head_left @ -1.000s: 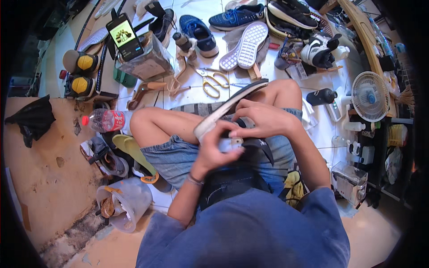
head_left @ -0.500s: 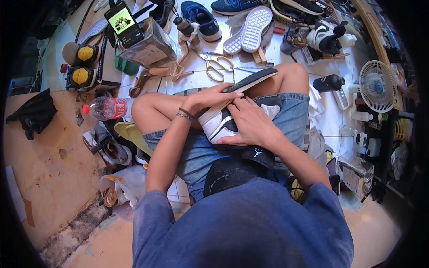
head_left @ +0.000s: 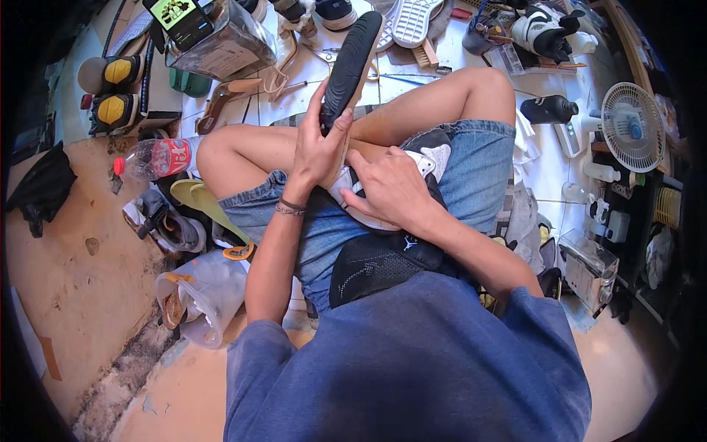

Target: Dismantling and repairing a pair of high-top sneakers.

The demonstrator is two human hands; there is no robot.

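Note:
My left hand [head_left: 315, 151] grips a black rubber shoe sole [head_left: 355, 62] with a beige side edge, thumb on one side and fingers round the other. The sole stands raised and tilted, its ridged tread showing. Across my lap lies a white, grey and black sneaker [head_left: 434, 158]. Over it, my right hand [head_left: 394, 188] presses down and holds it, fingers bent and thumb toward the sole's lower end. Whether the sole joins the sneaker there is hidden by my hands.
A soda bottle [head_left: 158, 158] lies beside my left knee. Ahead are a phone [head_left: 179, 20] on a clear container, a wooden brush [head_left: 425, 55] and several shoes. To the right stand a black bottle [head_left: 549, 110] and a white fan [head_left: 632, 127]. A plastic tub [head_left: 213, 324] sits lower left.
My left hand has swung the sole up from lying slanted over the sneaker to nearly upright, tread toward me. My right hand stays on the sneaker, fingers more bent. The view has shifted slightly.

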